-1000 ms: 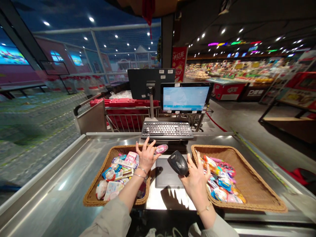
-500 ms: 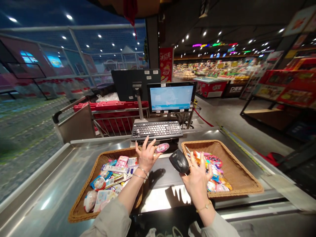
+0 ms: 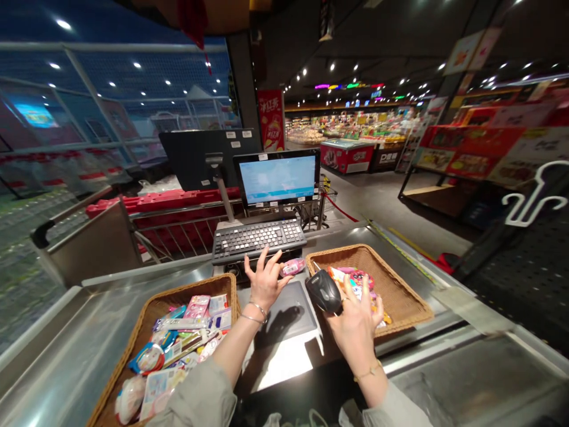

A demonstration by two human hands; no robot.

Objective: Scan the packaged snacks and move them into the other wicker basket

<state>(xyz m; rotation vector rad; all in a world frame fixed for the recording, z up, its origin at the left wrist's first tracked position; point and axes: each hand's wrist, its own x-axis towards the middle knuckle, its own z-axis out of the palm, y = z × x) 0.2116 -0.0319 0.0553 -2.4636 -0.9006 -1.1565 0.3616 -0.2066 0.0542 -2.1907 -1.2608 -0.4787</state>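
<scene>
My left hand [image 3: 265, 284] is pinching a small pink packaged item [image 3: 293, 267] between thumb and fingertips, its other fingers spread. The item has a white label facing me, and its exact kind is unclear. In my right hand [image 3: 355, 323] is a black barcode scanner [image 3: 323, 290], its head pointing left toward the pink item; the handle is mostly hidden by the hand. Left of my left arm stands a wicker basket [image 3: 141, 308] with several small packaged goods. Beyond my right hand, a second wicker basket [image 3: 400, 299] holds colourful packets, partly covered by my fingers.
A black keyboard [image 3: 260, 239] lies behind my left hand, with a lit monitor [image 3: 278, 179] and the back of another screen [image 3: 195, 157] beyond it. The metal counter [image 3: 471, 367] extends to both sides. A white hook rack [image 3: 527, 204] is at the right.
My view has turned to the right, so the counter, baskets and screens appear further left. Both hands have shifted right over the counter with the pink item and the barcode scanner still held.
</scene>
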